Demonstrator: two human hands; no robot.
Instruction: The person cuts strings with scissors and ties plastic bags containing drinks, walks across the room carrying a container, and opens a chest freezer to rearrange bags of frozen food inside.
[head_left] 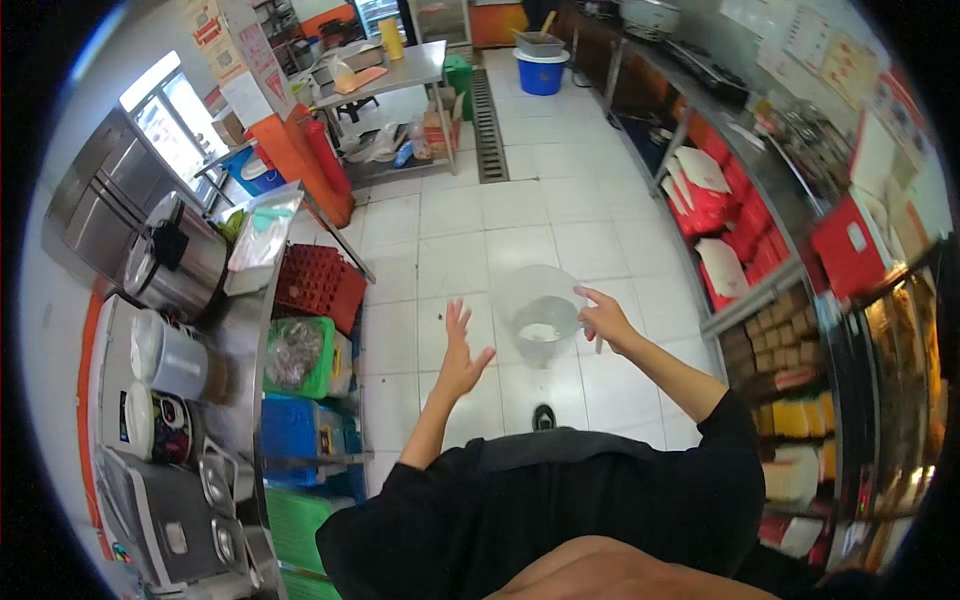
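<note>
A clear plastic jug point(540, 322) hangs over the floor in front of me, with a little whitish content or reflection near its bottom. My right hand point(606, 318) grips it at its right side, the fingers curled about what looks like its handle. To the left of the jug, apart from it, my left hand point(461, 358) is raised with its fingers spread and holds nothing.
On my left runs a steel counter point(240, 375) bearing a large steel pot point(180, 250) and plastic tubs; crates stand below. A steel shelf rack point(715, 320) with red packages lines the right. Ahead are a drain grate point(488, 125) and a blue bucket point(541, 75).
</note>
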